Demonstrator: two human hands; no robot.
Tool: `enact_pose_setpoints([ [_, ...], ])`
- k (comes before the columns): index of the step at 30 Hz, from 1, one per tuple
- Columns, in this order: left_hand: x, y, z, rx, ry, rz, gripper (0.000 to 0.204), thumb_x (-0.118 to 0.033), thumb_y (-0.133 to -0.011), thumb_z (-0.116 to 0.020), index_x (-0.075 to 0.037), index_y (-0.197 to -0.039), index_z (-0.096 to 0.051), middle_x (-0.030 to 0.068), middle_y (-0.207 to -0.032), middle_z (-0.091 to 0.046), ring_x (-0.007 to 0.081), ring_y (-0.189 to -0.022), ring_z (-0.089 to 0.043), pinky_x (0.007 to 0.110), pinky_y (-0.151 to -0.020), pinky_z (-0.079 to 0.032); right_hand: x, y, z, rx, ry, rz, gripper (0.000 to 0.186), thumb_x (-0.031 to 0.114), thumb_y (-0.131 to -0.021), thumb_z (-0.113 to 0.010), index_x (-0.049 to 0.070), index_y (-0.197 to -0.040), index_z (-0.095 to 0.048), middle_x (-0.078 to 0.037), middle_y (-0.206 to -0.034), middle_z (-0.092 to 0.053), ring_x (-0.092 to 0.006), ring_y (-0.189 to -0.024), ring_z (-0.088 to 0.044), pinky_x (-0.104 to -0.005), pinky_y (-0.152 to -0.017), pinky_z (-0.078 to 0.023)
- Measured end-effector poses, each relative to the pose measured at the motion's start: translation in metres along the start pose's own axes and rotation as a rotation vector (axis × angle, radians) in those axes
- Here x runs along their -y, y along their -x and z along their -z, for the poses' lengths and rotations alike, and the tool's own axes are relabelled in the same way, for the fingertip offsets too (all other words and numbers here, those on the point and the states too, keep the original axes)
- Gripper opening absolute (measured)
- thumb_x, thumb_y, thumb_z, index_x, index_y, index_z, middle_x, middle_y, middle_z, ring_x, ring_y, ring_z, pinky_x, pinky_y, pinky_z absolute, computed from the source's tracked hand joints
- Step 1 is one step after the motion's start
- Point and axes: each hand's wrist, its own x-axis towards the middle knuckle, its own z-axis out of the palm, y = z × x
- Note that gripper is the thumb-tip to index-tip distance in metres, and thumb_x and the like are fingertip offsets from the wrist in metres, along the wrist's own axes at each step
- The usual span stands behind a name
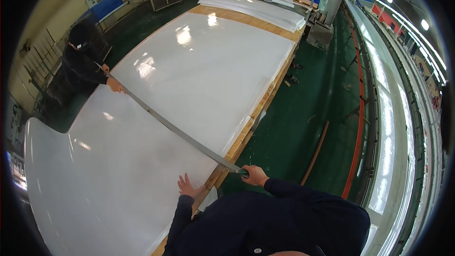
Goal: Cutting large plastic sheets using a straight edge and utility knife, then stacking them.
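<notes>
A long, flat grey metal bar (182,132) spans the glossy white sheet (128,161) on the wide table. Just past the table's near wooden edge (241,142), my right hand (256,176) is closed around the bar's end, where something dark green shows at the fingers. My left hand (190,188) rests on the sheet beside that edge, fingers spread, holding nothing. Across the table a co-worker (78,64) in dark clothes leans in, one hand (114,85) at the bar's far end.
Folded white sheets (251,9) lie at the table's far end, near a grey pillar (337,0). To the right, a brown pipe-like length (315,154) lies on the green floor (294,123). Beyond it runs a long orange rail (359,128) beside a shiny pale surface (386,137).
</notes>
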Motion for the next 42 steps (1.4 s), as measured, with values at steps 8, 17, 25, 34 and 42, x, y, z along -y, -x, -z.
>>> enact_pose_setpoints([
  [8, -0.040, 0.033, 0.000, 0.292, -0.310, 0.165, 0.156, -0.082, -0.050, -0.081, -0.016, -0.163, 0.004, 0.0267, -0.165, 0.017, 0.0545, -0.149, 0.016, 0.086, -0.100, -0.020, -0.002, -0.003, -0.003, 0.032, 0.036, -0.067, 0.034, 0.028, -0.079, -0.073, 0.012, -0.107, -0.065, -0.017, -0.089, -0.069, -0.0384, -0.087, -0.068, -0.0475, -0.077, -0.055],
  [17, -0.037, 0.037, -0.004, 0.296, -0.285, 0.157, 0.169, -0.081, -0.039, -0.085, -0.020, -0.162, 0.013, 0.0238, -0.162, 0.029, 0.0533, -0.147, 0.026, 0.086, -0.102, -0.011, 0.002, -0.005, -0.006, 0.034, 0.060, -0.052, 0.035, 0.027, -0.079, -0.074, 0.010, -0.109, -0.065, -0.018, -0.091, -0.069, -0.0383, -0.087, -0.067, -0.0479, -0.077, -0.055],
  [25, -0.037, 0.032, -0.003, 0.370, -0.306, 0.191, 0.169, -0.076, -0.042, -0.088, -0.021, -0.160, 0.019, 0.0227, -0.160, 0.034, 0.0524, -0.146, 0.029, 0.086, -0.102, -0.010, 0.002, -0.006, -0.007, 0.034, 0.028, -0.056, 0.036, 0.027, -0.079, -0.075, 0.010, -0.109, -0.065, -0.018, -0.093, -0.069, -0.0389, -0.089, -0.068, -0.0478, -0.079, -0.055],
  [34, -0.040, 0.032, 0.003, 0.394, -0.287, 0.194, 0.163, -0.070, -0.049, -0.089, -0.021, -0.160, 0.019, 0.0227, -0.160, 0.034, 0.0527, -0.146, 0.028, 0.086, -0.102, -0.010, 0.000, -0.008, -0.011, 0.011, 0.030, -0.054, 0.036, 0.026, -0.077, -0.075, 0.010, -0.109, -0.065, -0.018, -0.092, -0.070, -0.0386, -0.088, -0.068, -0.0483, -0.077, -0.055],
  [42, -0.040, 0.031, 0.005, 0.412, -0.281, 0.187, 0.165, -0.070, -0.048, -0.090, -0.021, -0.159, 0.022, 0.0234, -0.159, 0.036, 0.0529, -0.145, 0.030, 0.086, -0.102, -0.011, 0.000, -0.008, -0.012, 0.007, 0.031, -0.043, 0.037, 0.026, -0.077, -0.075, 0.010, -0.109, -0.065, -0.017, -0.092, -0.070, -0.0382, -0.088, -0.068, -0.0483, -0.077, -0.055],
])
